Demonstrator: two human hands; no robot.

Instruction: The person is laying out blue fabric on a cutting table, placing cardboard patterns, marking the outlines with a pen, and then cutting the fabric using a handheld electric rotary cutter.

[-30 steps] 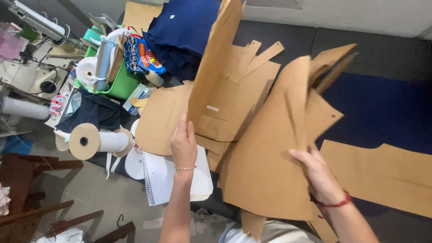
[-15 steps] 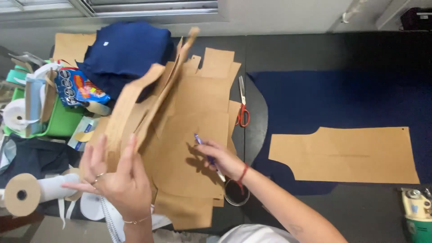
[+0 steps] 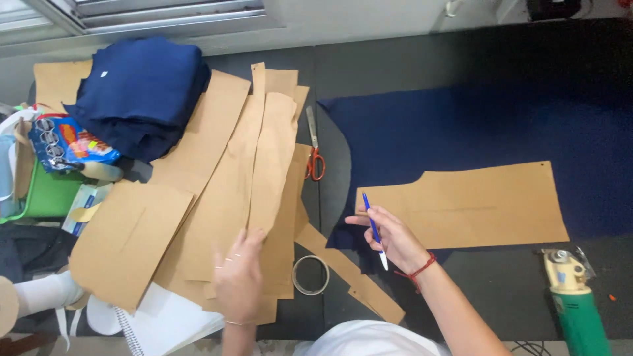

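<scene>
My left hand (image 3: 239, 277) lies flat, fingers spread, on a heap of brown paper pattern pieces (image 3: 224, 191) at the left of the dark table. My right hand (image 3: 390, 236) holds a blue pen (image 3: 374, 229) and reaches toward the left end of a single brown pattern piece (image 3: 468, 204). That piece lies on dark blue cloth (image 3: 461, 125) spread over the table. A loose strip of brown paper (image 3: 349, 273) runs diagonally below my right hand.
Red-handled scissors (image 3: 314, 148) lie beside the heap, with a tape ring (image 3: 310, 275) nearer me. Folded dark blue fabric (image 3: 142, 92) sits at the back left, by a snack bag (image 3: 69, 145) and a green tub (image 3: 46, 194). A green cutting machine (image 3: 573, 300) stands front right. A spiral notebook (image 3: 161, 323) is at the front edge.
The lifted pattern pieces have been laid down flat in a heap. My left hand came down onto them, and my right hand with the pen moved right toward the single piece.
</scene>
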